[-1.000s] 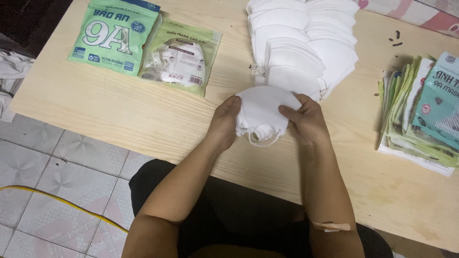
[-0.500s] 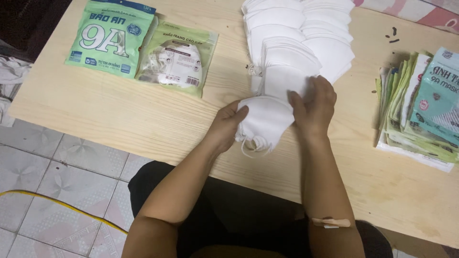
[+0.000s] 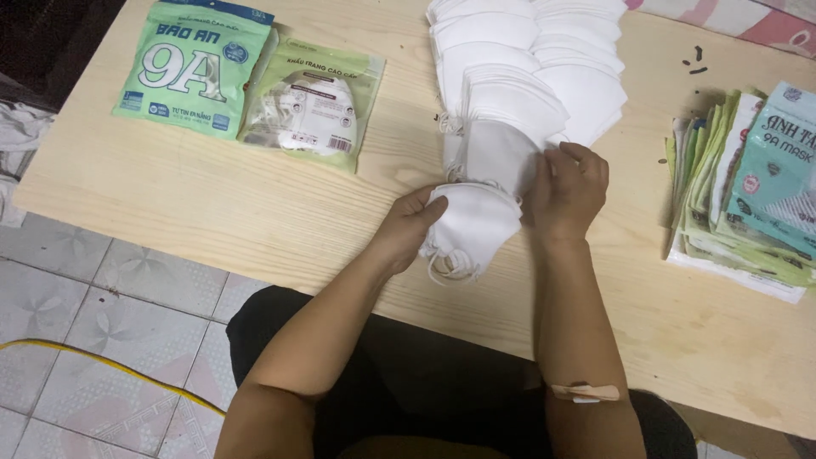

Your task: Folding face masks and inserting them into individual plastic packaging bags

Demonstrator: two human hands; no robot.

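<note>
Lying between both hands [image 3: 493, 208], white masks [image 3: 472, 229] touch each.

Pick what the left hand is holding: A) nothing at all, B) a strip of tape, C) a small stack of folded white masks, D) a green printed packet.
C: the left hand grips a small stack of folded white masks above the wooden table.
</note>
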